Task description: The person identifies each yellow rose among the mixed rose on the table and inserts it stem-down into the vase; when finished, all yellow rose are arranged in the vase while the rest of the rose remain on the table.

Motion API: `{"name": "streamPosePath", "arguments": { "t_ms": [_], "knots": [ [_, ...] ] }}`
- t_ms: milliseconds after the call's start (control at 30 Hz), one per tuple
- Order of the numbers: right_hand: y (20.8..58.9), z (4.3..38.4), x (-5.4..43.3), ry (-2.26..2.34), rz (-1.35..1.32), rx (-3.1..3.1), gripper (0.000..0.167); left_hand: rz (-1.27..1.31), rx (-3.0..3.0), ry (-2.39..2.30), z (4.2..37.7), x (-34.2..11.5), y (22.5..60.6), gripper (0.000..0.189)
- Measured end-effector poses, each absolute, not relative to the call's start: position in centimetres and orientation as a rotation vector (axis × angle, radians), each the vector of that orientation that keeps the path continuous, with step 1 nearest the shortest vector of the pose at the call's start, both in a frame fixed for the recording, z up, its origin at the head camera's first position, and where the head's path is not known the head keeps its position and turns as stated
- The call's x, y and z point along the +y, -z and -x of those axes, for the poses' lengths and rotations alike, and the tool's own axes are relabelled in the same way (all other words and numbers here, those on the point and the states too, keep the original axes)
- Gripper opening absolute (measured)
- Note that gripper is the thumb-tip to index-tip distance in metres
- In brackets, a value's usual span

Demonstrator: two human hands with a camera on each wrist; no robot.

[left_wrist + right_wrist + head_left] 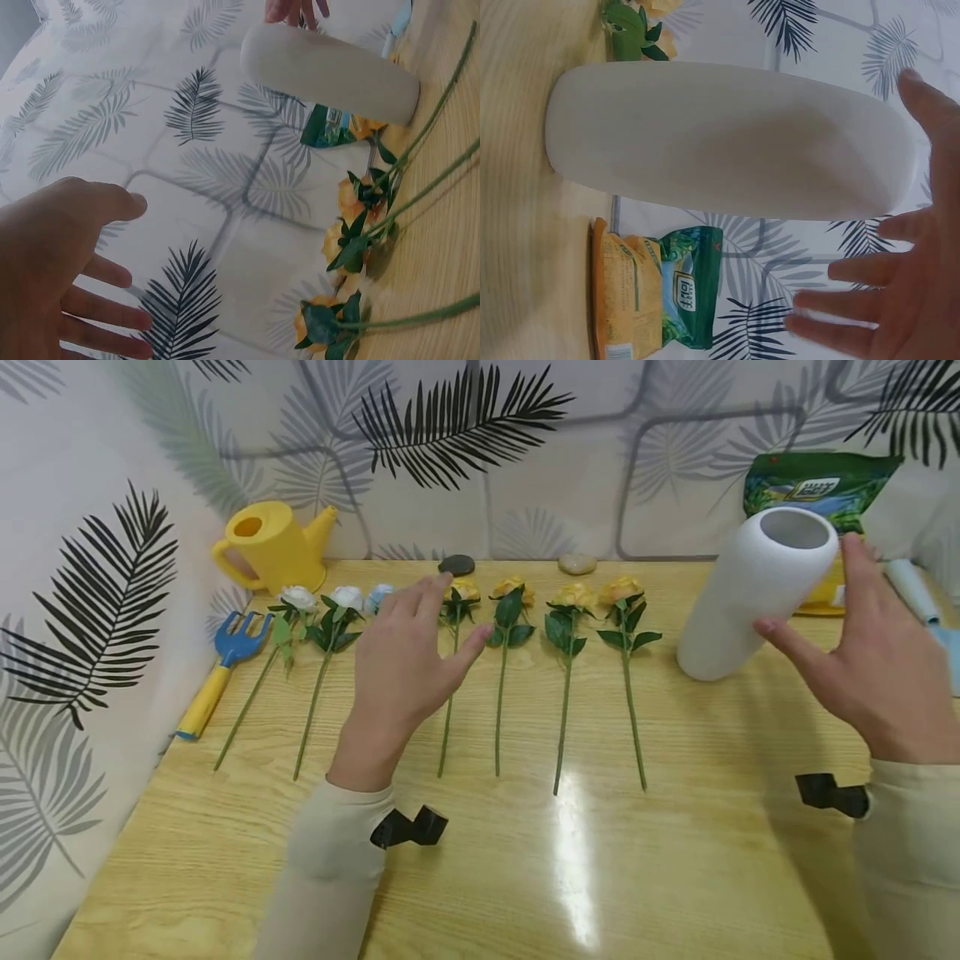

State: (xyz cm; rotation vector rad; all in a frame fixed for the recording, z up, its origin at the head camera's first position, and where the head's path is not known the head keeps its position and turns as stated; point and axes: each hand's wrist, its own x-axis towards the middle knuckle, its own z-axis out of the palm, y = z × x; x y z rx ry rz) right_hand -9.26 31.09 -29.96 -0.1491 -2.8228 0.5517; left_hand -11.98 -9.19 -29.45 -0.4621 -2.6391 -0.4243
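Observation:
A tall white vase (738, 602) stands on the right of the wooden table (480, 877). My right hand (892, 668) is beside its upper part, thumb and fingers spread apart; in the right wrist view the vase (720, 142) lies in front of the palm. Over the row of flowers hovers my left hand (401, 668), fingers straight and thumb out, holding nothing. Several yellow roses (574, 597) with green stems lie to its right. White roses (347, 598) and a light blue rose (378, 598), partly hidden by the hand, lie to its left.
At the back left stands a yellow watering can (279, 547), with a blue-and-yellow hand fork (238, 643) before it. A dark stone (457, 565) and a pale stone (577, 564) sit along the back edge. Behind the vase is a green-and-yellow bag (821, 485).

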Motion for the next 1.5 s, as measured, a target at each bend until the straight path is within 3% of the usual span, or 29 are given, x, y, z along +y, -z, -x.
{"name": "streamPosePath", "arguments": {
  "t_ms": [200, 700, 1500],
  "knots": [
    [31.0, 9.6, 30.3, -0.685, 0.086, -2.635, 0.085, 0.646, -2.608, 0.627, 11.8, -5.4, 30.4, 0.028],
    [32.7, 10.7, 30.1, -0.867, 0.121, -2.566, 0.089, 0.654, -3.162, 0.77, 11.6, 5.4, 35.2, 0.027],
    [32.3, 10.6, 30.8, -0.868, 0.135, -2.569, 0.083, 0.484, -3.118, 0.517, 11.2, 10.5, 37.8, 0.01]
  ]
}}
